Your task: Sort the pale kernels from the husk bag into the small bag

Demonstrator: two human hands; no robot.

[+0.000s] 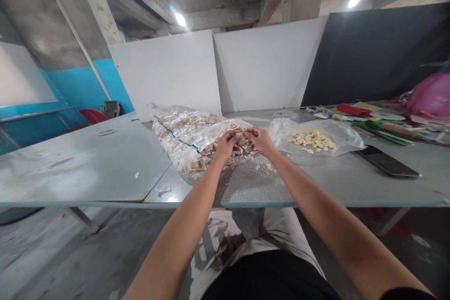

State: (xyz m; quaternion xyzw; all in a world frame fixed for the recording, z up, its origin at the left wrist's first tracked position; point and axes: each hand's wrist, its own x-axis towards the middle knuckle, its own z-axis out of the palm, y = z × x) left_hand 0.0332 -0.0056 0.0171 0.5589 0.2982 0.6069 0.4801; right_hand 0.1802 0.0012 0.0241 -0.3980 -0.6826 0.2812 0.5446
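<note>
on the grey table (116,168), the big clear bag (191,127) slants from far left to near right, papery flakes (239,151) at its right end. off to the right lies the smaller clear bag (348,137) with pale pieces (314,140). your left hand (227,144) and right hand (260,140) curl inward at those flakes, the right nearer the pieces; what either pinches, i cannot tell.
</note>
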